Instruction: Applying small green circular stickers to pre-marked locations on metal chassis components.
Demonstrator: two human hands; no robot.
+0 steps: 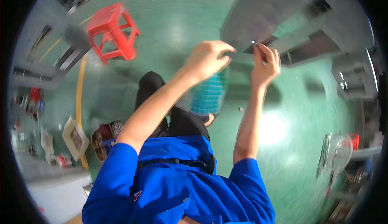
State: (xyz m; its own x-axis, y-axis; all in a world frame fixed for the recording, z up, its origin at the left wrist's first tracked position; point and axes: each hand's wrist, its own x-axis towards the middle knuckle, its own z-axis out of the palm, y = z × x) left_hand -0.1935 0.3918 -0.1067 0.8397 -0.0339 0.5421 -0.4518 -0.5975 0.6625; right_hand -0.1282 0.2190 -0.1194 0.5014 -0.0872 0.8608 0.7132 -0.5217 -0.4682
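Observation:
My right hand (264,63) pinches a small shiny metal part (254,43) at the near edge of a long grey metal panel (279,14). Beside it, my left hand (208,58) is raised with its fingers curled toward the same edge; whether it grips anything is hidden. Under my hands stands a teal mesh basket (210,94) on the green floor. My blue sleeves and dark trousers fill the lower middle.
A red plastic stool (113,32) stands at the upper left. A yellow line (79,94) runs along the floor at the left. A white fan (337,153) sits at the right, and cluttered shelves and boxes (74,137) line the left.

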